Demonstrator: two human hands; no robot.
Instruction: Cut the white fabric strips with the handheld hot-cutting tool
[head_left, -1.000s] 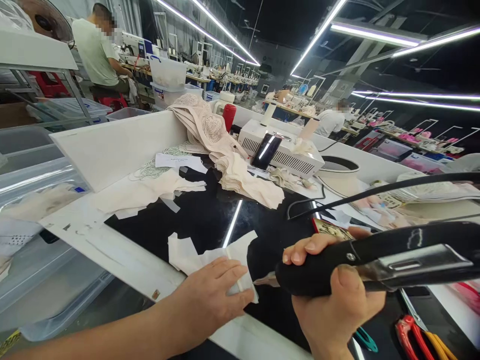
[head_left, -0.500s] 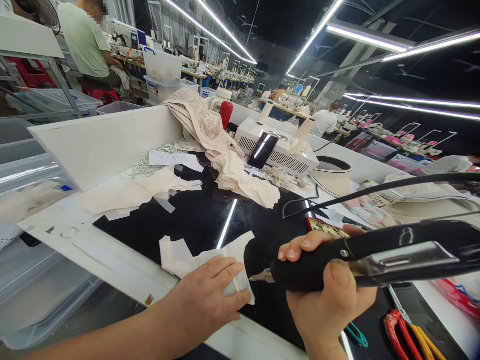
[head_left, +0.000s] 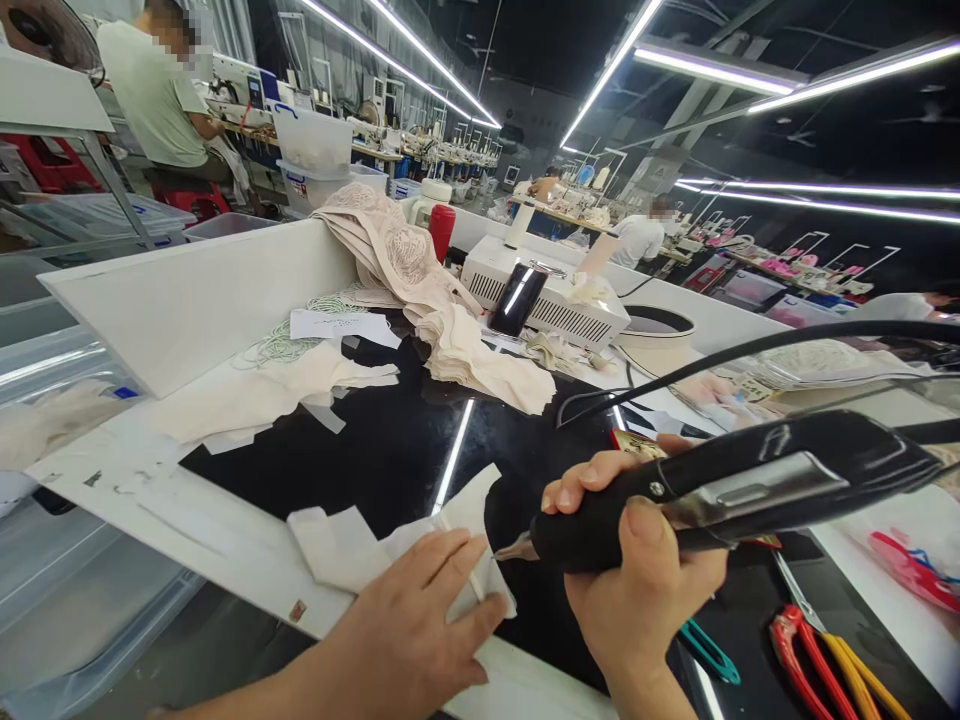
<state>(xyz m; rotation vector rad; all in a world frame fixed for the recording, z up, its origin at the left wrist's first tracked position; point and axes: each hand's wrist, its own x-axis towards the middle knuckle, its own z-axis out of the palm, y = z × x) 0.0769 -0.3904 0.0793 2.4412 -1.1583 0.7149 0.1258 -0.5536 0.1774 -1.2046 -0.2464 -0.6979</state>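
Observation:
Under my left hand [head_left: 427, 610] lies a white fabric piece [head_left: 341, 545] with a narrow strip along it, its left part spreading over the dark work surface [head_left: 390, 440]. My left fingers press and hold the piece near its right end, the thumb by its edge. Wrapped in my right hand [head_left: 637, 580] is a black corded handheld tool [head_left: 750, 480] with a silver lever along its side. Its pointed metal tip reaches left to the right edge of the fabric, close to my left fingers; whether it touches I cannot tell.
Beige fabric stacks [head_left: 480, 360] and pale cut pieces [head_left: 277, 390] lie farther back. Behind them stand a vented white box [head_left: 555, 285] and a phone [head_left: 517, 300]. Red-handled scissors [head_left: 795, 640] lie at right; a black cable [head_left: 720, 350] arcs above. A person [head_left: 154, 100] sits at far left.
The tool's rear end has tilted up a little, its tip still at the fabric's right edge. The fabric's left end lies slightly farther left. The whole view has shifted slightly.

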